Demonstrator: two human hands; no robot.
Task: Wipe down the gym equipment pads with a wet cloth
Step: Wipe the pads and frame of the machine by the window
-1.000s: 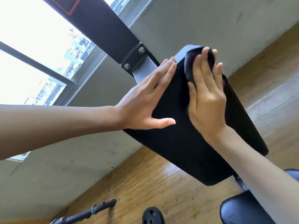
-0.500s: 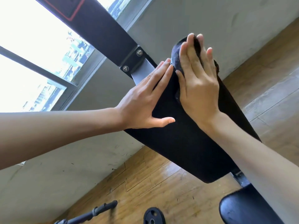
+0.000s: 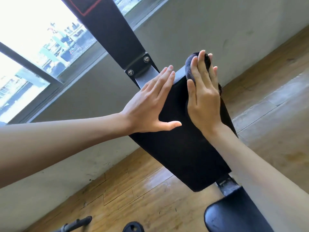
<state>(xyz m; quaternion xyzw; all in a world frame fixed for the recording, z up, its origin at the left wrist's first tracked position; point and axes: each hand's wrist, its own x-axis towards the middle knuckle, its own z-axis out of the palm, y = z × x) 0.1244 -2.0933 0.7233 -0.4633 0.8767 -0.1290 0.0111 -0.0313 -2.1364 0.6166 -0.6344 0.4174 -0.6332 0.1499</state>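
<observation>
Upward toward 12 o'clock our right hand (image 3: 203, 97) has pushed the cloth (image 3: 188, 63) since a second ago; we judge the seat pad (image 3: 234, 218) at 5 o'clock unwiped, the back pad (image 3: 180, 148) mid-wipe, left hand (image 3: 150, 104) flat on it, right fingers (image 3: 201, 64) straight, pressing the cloth at its top edge

The right hand (image 3: 203, 97) covers most of the dark cloth (image 3: 189, 66). Only the bunched top edge shows (fold and extent cannot be told). The right forearm hides the lower right edge of the back pad (image 3: 175, 148). The bottom frame edge cuts off the seat pad (image 3: 234, 216), weight plate (image 3: 133, 228) and bar handle (image 3: 78, 222).
</observation>
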